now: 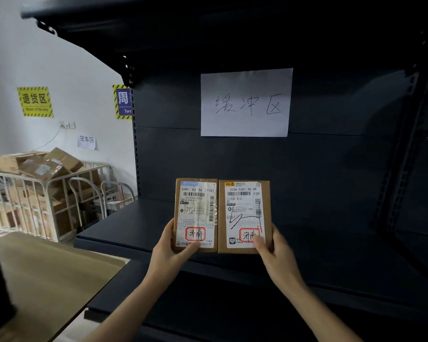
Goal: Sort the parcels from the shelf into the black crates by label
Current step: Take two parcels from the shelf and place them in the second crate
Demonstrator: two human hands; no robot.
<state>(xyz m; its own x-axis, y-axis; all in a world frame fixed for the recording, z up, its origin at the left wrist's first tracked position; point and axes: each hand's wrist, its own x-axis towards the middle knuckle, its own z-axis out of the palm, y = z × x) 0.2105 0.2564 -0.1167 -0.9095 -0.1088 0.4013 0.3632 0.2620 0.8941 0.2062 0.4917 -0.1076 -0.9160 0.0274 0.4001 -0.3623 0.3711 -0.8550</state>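
Two cardboard parcels are held side by side, edges touching, with their shipping labels towards the camera. The left parcel (195, 213) is headed "640- X2 14 [714]" and the right parcel (245, 215) "370A E601-36 68". Each carries a red-boxed handwritten mark near its lower edge.

The left hand (168, 253) grasps the left parcel at its lower outer corner. Of its fingers (190, 247) only the thumb shows, lying across the bottom of the label, and the rest are hidden behind the box. The right hand (277, 253) grasps the right parcel the same way, thumb on the label's lower right corner.

Both parcels are over the board of a dark metal shelf (134, 225); whether their lower edges rest on it cannot be told. A white paper sign (245, 102) with handwritten characters is stuck on the back panel above them.

At lower left is a wooden surface (47, 280). Beyond it a roll cage (35, 198) is piled with cardboard boxes, below a yellow wall sign (35, 101).
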